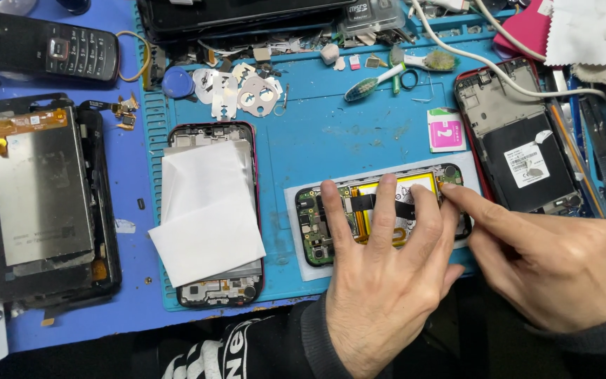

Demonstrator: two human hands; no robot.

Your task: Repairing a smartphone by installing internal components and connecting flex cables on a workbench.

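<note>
Under my left hand (380, 281) the opened phone (380, 210) shows green circuit board, a glossy yellow battery face and a matt black flex ribbon. It lies on a white paper sheet (296, 260) atop the smooth blue rubbery mat (331, 126), scuffed in places. At nine o'clock from my fingers, plain matt paper (208, 210) covers a red-rimmed phone frame (212, 288). Further that way, a dull grey metal display back (40, 189). At twelve o'clock, a plastic toothbrush (373, 81) with worn bristles.

Two bare hands, left hand (380, 281), right hand (555, 267), dark sleeves, white lettering on black clothing
</note>
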